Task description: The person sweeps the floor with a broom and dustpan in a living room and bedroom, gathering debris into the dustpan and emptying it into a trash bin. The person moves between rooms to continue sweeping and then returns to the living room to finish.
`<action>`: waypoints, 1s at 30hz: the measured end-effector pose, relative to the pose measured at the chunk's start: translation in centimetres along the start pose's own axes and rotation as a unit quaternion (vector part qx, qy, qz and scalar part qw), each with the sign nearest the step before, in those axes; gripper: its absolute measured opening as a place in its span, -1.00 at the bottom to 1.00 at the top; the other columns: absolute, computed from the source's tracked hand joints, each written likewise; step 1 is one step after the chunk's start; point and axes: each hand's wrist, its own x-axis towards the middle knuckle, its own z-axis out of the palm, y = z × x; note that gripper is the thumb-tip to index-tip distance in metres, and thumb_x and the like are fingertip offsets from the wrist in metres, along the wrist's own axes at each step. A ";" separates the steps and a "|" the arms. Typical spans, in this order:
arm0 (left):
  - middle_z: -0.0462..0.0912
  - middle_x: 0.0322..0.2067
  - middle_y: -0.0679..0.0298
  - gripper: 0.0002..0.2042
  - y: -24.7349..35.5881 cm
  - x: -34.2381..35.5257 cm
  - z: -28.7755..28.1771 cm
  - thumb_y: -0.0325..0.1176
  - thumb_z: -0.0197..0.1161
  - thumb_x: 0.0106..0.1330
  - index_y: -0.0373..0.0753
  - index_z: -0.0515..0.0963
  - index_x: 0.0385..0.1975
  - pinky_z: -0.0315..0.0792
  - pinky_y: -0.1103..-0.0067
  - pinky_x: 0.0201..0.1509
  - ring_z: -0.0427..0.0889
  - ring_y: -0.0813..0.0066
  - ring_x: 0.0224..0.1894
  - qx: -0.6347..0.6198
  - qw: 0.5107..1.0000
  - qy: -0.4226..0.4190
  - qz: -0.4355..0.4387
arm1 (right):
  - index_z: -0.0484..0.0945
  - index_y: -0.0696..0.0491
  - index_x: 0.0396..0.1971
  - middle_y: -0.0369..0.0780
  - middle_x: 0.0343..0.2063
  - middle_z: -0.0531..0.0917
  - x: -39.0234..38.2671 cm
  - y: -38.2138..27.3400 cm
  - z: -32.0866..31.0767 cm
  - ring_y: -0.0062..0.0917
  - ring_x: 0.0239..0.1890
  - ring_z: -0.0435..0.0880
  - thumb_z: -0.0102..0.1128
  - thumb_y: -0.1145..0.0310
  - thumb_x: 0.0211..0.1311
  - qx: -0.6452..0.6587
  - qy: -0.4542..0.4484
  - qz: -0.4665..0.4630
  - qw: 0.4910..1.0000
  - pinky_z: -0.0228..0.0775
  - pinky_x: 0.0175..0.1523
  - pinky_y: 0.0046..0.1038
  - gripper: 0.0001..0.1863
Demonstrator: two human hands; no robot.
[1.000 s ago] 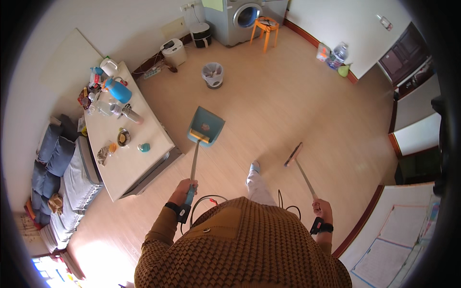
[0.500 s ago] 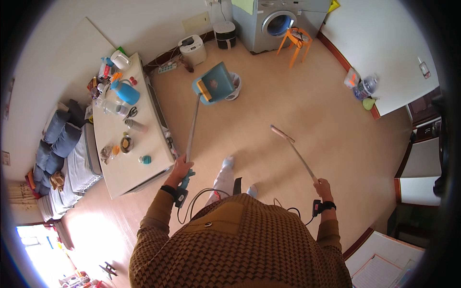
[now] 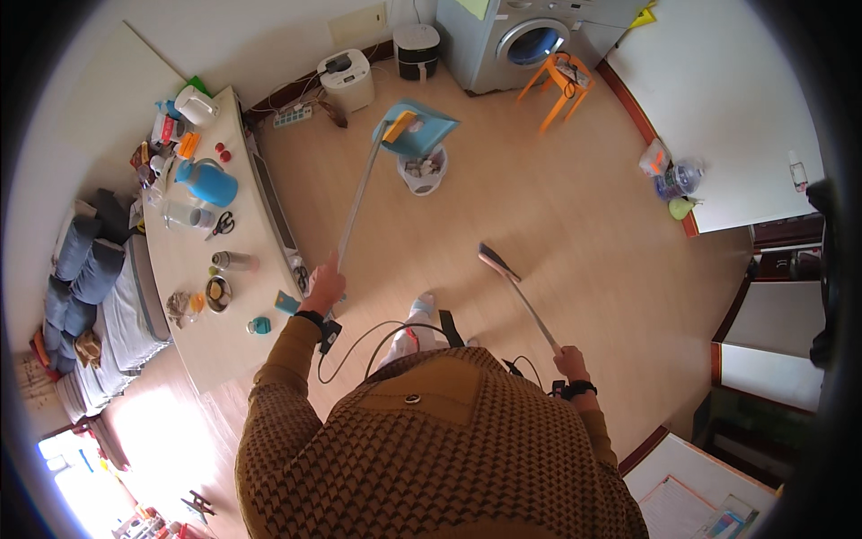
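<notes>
My left hand is closed round the upper end of a long-handled dustpan. The blue pan hangs tilted above the far rim of a small white trash bin, and an orange-yellow piece sits where its handle joins. Pale crumpled waste shows inside the bin. Lower right, my right hand grips the stick of a broom, whose narrow dark-and-pink head is over the floor in front of my feet. Both wrists carry black bands with small devices.
On my left stands a long table with a blue jug, scissors and bottles. An orange stool is before the washing machine. A rice cooker sits by the far wall, a large water bottle at the right.
The dustpan has moved away from me and turned, so the bin's contents now show. My left hand has rotated. The broom has shifted left with my right hand.
</notes>
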 end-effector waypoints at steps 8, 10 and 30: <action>0.67 -0.22 -0.12 -0.41 -0.2 3.4 1.8 -0.50 0.03 0.20 -0.23 0.26 0.32 0.50 0.10 -0.04 0.66 -0.14 -0.12 -0.015 0.999 -0.022 0.025 | 0.63 0.22 -0.47 0.11 -0.44 0.66 1.7 0.3 -0.5 0.04 -0.32 0.66 0.32 0.32 0.02 0.013 -0.030 0.030 0.999 0.49 -0.22 -0.08 -0.77; 0.66 -0.18 -0.08 -0.40 0.1 4.3 3.0 -0.49 0.05 0.22 -0.23 0.22 0.34 0.52 0.12 -0.07 0.67 -0.11 -0.14 0.046 0.998 -0.020 0.033 | 0.62 0.22 -0.48 0.09 -0.47 0.65 1.7 0.8 -0.5 0.01 -0.36 0.65 0.32 0.34 0.01 0.042 -0.041 0.045 0.997 0.48 -0.25 -0.09 -0.78; 0.67 -0.27 -0.13 -0.77 0.1 9.3 5.5 -0.30 0.26 0.17 -0.34 0.62 -0.30 0.55 0.19 -0.06 0.66 -0.09 -0.10 -0.327 0.895 -0.156 -0.261 | 0.54 0.25 -0.53 -0.04 -0.65 0.53 2.2 1.7 -2.6 -0.29 -0.61 0.48 0.33 0.35 0.13 0.091 -0.090 0.069 0.989 0.35 -0.41 -0.15 -0.74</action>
